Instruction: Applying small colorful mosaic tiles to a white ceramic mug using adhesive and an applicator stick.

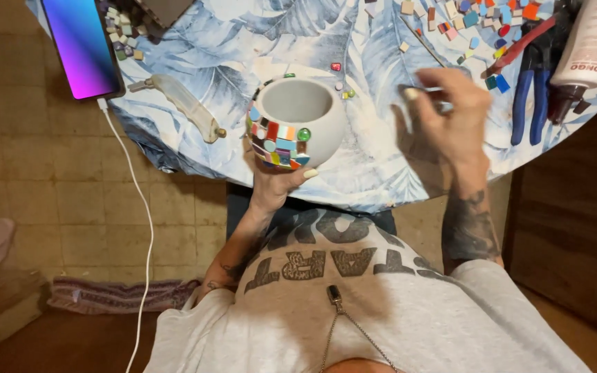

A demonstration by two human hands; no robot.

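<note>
Leaf-print tablecloth [374, 166]; left hand [278, 181] cups mosaic pot [297, 124], right hand [450, 110] hovers nearby.

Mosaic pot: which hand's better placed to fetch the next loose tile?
Right, probably. The right hand is off the pot, nearer the loose tiles. The left hand cups the mosaic pot from below, so it is occupied.
</note>
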